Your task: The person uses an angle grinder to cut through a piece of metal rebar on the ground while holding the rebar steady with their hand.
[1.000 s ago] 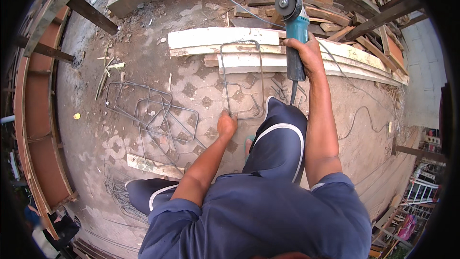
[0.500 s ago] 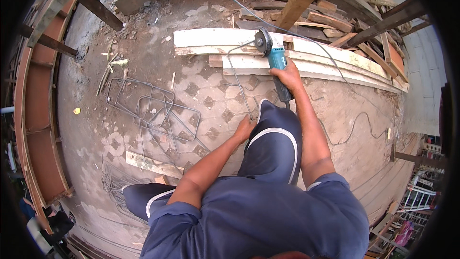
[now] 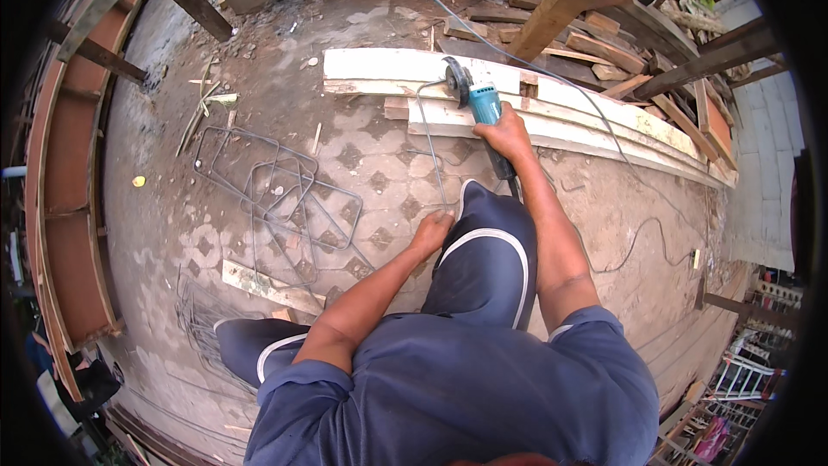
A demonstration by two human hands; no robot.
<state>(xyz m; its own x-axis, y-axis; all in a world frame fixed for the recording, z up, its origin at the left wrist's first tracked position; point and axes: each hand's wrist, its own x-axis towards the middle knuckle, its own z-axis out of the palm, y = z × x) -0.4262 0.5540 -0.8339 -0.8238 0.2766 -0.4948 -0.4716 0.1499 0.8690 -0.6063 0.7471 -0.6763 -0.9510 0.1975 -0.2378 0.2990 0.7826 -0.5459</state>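
Observation:
My right hand (image 3: 507, 131) is wrapped round the body of a teal and black angle grinder (image 3: 486, 103), its disc (image 3: 458, 82) tilted to the far left. Low by my raised knee, my left hand (image 3: 434, 229) is closed on the near end of a thin bent steel rod (image 3: 433, 147). The rod runs away from me to the white boards (image 3: 379, 62), where its bent far end meets or nearly meets the disc; whether they touch I cannot tell. The grinder's cord end (image 3: 516, 185) passes beside my knee.
Several bent rod frames (image 3: 276, 194) lie left on the paving, with a thin-wire bundle (image 3: 203, 319) nearer. A loose board (image 3: 272, 286) rests between. Scrap timber (image 3: 604, 52) and a slanting post (image 3: 552, 4) stand far right. A cable (image 3: 595, 108) crosses the boards. Wooden formwork (image 3: 69, 198) edges the left.
The grinder has moved left and turned, bringing its disc to the rod's bent end. My left hand keeps its hold on the rod. The whole view has shifted slightly.

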